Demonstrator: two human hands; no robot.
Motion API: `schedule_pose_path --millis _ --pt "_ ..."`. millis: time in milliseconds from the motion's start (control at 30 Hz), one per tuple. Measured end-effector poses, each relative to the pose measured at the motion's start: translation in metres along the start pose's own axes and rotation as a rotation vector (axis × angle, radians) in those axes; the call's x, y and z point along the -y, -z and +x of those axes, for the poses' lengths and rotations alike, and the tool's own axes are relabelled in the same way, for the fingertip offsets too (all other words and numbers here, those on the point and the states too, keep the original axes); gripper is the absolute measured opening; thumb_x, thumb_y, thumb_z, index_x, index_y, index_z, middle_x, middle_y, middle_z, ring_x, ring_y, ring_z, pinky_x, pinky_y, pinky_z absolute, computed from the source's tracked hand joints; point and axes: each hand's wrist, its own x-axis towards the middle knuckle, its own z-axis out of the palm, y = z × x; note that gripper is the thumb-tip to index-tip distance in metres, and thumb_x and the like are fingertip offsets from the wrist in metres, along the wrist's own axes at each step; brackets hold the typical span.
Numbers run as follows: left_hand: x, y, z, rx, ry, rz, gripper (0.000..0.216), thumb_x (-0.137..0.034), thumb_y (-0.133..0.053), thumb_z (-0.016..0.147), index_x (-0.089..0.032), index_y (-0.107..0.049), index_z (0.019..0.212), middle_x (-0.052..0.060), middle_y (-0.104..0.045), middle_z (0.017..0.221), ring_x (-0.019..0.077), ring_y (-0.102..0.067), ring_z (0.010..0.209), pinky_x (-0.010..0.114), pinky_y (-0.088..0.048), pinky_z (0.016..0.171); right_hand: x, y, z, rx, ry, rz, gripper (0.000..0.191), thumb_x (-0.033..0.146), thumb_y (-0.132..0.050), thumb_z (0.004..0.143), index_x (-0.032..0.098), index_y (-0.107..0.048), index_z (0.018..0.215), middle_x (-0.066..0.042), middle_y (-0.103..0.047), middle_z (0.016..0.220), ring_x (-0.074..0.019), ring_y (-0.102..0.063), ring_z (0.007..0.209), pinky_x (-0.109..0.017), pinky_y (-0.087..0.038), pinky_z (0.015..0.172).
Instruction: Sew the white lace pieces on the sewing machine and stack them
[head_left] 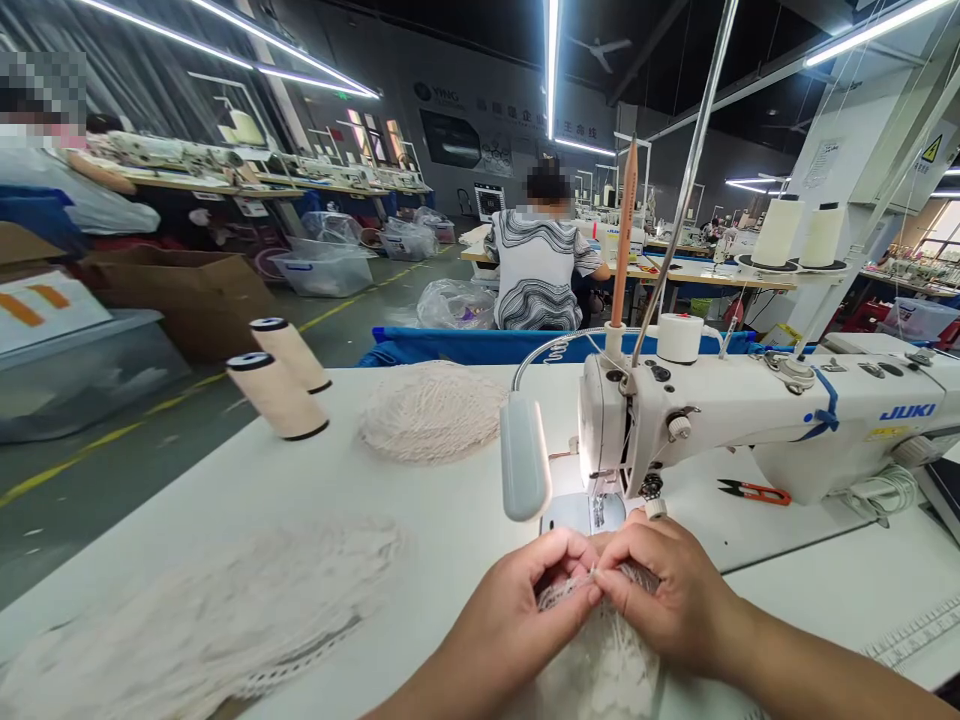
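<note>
My left hand (517,605) and my right hand (664,590) meet just in front of the sewing machine's needle plate (581,512). Both pinch a small piece of white lace (600,655) between thumb and fingers, their fingertips touching. The lace hangs down between my wrists toward the table's front edge. The white JUKI sewing machine (750,410) stands right behind my hands, with its grey lamp (523,455) hanging to the left of the needle.
A pile of cream lace (431,410) lies behind the lamp and a larger heap (225,610) at front left. Two thread cones (279,380) lie on the table's left. Red snips (754,491) rest under the machine arm. A person in a striped top (536,265) sits beyond.
</note>
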Motion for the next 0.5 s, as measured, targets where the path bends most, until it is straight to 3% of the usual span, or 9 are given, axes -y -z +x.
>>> schedule_pose_path --millis 100,167,267,500 --pt "0.0009 0.0017 0.0004 0.021 0.043 -0.041 0.035 -0.053 -0.066 0.087 -0.022 -0.055 0.073 -0.003 -0.053 0.071 0.0167 -0.048 0.069 0.028 -0.04 0.062 0.0009 0.0007 0.0003 -0.004 0.012 -0.005 0.015 0.019 -0.06 0.1 0.025 -0.065 0.087 0.001 -0.072 0.08 -0.0179 -0.065 0.074 -0.03 -0.048 0.076" --pt "0.0024 0.0022 -0.0001 0.004 0.029 -0.033 0.035 -0.052 -0.065 0.086 -0.023 -0.052 0.072 -0.001 -0.057 0.076 0.0185 -0.051 0.074 0.029 -0.042 0.066 0.0015 0.0011 0.0004 0.001 0.009 -0.005 0.015 0.019 -0.06 0.1 0.025 -0.064 0.087 0.001 -0.071 0.078 -0.0178 -0.064 0.074 -0.029 -0.048 0.075" --pt "0.0033 0.0016 -0.001 0.018 0.036 -0.037 0.033 -0.05 -0.064 0.085 -0.023 -0.05 0.073 0.0 -0.061 0.081 0.0199 -0.054 0.078 0.031 -0.043 0.069 0.0031 0.0019 0.0007 0.01 -0.004 -0.001 0.014 0.018 -0.06 0.099 0.025 -0.063 0.086 0.002 -0.07 0.079 -0.0173 -0.063 0.074 -0.03 -0.047 0.076" --pt "0.0042 -0.0012 -0.0005 0.072 0.085 -0.085 0.035 -0.055 -0.063 0.088 -0.023 -0.056 0.076 -0.004 -0.051 0.072 0.0165 -0.045 0.068 0.028 -0.038 0.062 0.0059 0.0014 0.0007 -0.022 0.002 -0.032 0.013 0.018 -0.06 0.096 0.025 -0.061 0.085 0.002 -0.068 0.076 -0.0162 -0.061 0.069 -0.029 -0.043 0.069"
